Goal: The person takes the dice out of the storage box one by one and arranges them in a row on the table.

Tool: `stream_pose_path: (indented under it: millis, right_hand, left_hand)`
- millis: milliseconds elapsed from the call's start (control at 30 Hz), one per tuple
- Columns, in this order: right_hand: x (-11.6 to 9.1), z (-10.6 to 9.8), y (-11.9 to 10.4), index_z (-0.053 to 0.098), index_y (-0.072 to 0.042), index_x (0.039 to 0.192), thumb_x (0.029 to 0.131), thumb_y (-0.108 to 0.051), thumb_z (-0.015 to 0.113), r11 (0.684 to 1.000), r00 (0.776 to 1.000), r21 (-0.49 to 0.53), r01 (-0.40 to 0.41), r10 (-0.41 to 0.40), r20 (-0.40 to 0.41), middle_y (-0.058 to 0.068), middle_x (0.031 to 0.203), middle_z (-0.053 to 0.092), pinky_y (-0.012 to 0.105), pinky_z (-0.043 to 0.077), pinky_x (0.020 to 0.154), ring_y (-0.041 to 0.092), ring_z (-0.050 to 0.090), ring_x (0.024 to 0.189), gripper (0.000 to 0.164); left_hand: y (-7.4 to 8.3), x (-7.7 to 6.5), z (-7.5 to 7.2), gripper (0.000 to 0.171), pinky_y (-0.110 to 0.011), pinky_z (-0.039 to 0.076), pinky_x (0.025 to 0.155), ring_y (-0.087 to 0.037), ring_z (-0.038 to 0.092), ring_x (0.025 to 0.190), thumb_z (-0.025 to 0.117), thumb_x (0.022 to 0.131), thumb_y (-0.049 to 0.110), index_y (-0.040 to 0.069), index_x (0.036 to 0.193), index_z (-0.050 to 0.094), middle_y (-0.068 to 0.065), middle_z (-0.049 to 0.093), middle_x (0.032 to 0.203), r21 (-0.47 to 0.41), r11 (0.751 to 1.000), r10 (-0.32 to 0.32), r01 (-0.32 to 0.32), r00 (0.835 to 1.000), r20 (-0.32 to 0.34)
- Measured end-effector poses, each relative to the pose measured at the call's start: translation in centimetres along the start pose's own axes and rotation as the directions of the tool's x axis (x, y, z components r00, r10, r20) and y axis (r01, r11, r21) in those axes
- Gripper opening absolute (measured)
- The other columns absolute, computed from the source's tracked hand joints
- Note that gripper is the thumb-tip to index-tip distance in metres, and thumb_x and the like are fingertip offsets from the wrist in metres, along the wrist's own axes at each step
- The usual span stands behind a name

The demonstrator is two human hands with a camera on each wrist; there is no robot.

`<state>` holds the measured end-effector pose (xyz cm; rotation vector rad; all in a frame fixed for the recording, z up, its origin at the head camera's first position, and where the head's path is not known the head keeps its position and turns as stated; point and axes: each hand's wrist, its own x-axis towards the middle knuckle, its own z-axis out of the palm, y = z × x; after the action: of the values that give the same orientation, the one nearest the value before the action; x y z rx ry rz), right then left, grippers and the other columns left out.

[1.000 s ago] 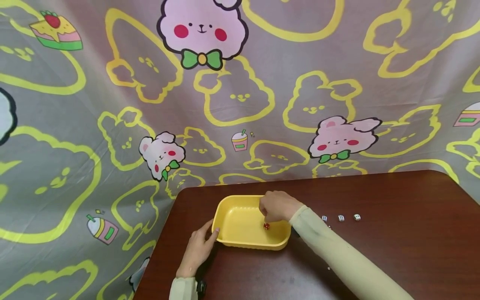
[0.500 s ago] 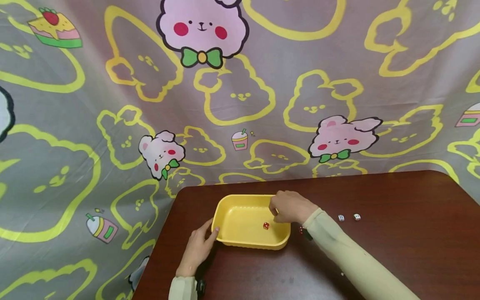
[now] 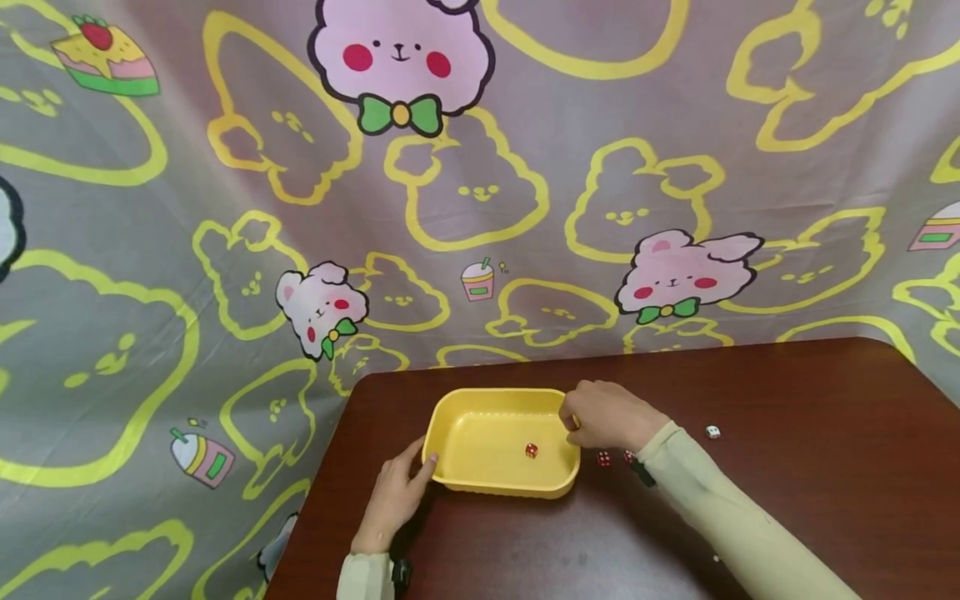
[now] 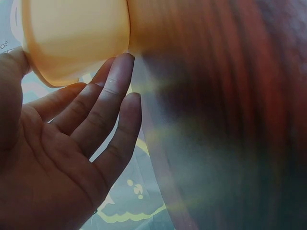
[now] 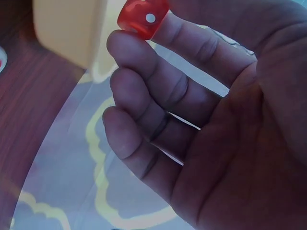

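My left hand (image 3: 393,500) holds the left end of a yellow plastic tray (image 3: 502,488), thumb over the rim and fingers along the outside. In the left wrist view the tray (image 4: 76,38) sits between thumb and fingertips. A red die (image 3: 532,451) lies inside on the tray floor. My right hand (image 3: 609,417) is over the tray's right end, pinching another red die (image 5: 144,18), its white pip showing in the right wrist view. The remaining fingers of that hand are bent and hold nothing. In the head view the pinched die is hidden.
On the dark wooden table (image 3: 810,400), two red dice, one (image 3: 604,458) fully visible and one (image 3: 630,457) near the right sleeve, lie right of the tray. A white die (image 3: 713,432) rests farther right. A patterned cloth (image 3: 525,208) hangs behind the table.
My right hand has moved right, from over the tray's interior to its right end. Red dice beside the tray came into sight, while two white dice became hidden behind the arm. The left hand stayed put.
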<state>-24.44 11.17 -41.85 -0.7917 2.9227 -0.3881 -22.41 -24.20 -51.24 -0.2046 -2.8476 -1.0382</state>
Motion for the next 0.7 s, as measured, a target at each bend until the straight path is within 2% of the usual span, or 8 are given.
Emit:
stream_pose_path:
  millis: [167, 367, 500, 700]
  right_hand:
    - [-0.6, 0.2, 1.1, 0.058, -0.024, 0.06, 0.076, -0.025, 0.076, 1.0, 1.0, 0.015, -0.004, 0.004, -0.016, -0.01, 0.057, 0.047, 0.026, 0.034, 0.05, 0.008, 0.042, 0.054, 0.024]
    - [-1.4, 0.6, 2.3, 0.061, -0.025, 0.062, 0.076, -0.024, 0.076, 0.998, 0.999, 0.039, -0.042, 0.042, -0.002, -0.011, 0.059, 0.052, 0.026, 0.038, 0.051, 0.009, 0.046, 0.055, 0.02]
    - [-2.0, 1.0, 3.4, 0.06, -0.025, 0.061, 0.078, -0.024, 0.076, 0.997, 0.998, 0.048, -0.058, 0.058, 0.01, -0.011, 0.057, 0.052, 0.026, 0.038, 0.05, 0.009, 0.047, 0.053, 0.023]
    - [-2.9, 1.4, 4.7, 0.06, -0.026, 0.058, 0.079, -0.022, 0.075, 0.995, 0.997, 0.06, -0.082, 0.081, 0.014, -0.011, 0.054, 0.051, 0.027, 0.037, 0.048, 0.009, 0.046, 0.051, 0.026]
  left_hand:
    - [0.1, 0.0, 0.0, 0.044, -0.043, 0.05, 0.094, -0.011, 0.065, 0.104, 0.058, 0.096, 0.041, 0.019, 0.134, 0.059, 0.002, 0.07, 0.117, -0.007, 1.0, -0.011, 0.011, 1.0, 0.008]
    - [0.2, -0.2, 0.0, 0.042, -0.038, 0.051, 0.088, -0.007, 0.064, 0.092, 0.058, 0.096, 0.038, 0.019, 0.134, 0.058, 0.004, 0.072, 0.109, -0.009, 1.0, -0.013, 0.014, 1.0, 0.013]
    - [0.1, -0.1, 0.0, 0.043, -0.035, 0.051, 0.085, -0.007, 0.064, 0.09, 0.058, 0.096, 0.038, 0.02, 0.135, 0.058, 0.004, 0.072, 0.106, -0.006, 1.0, -0.014, 0.014, 1.0, 0.016]
    - [0.1, 0.0, 0.0, 0.043, -0.024, 0.046, 0.072, -0.005, 0.058, 0.07, 0.057, 0.097, 0.039, 0.021, 0.136, 0.057, 0.008, 0.07, 0.087, -0.009, 1.0, -0.018, 0.018, 0.999, 0.033]
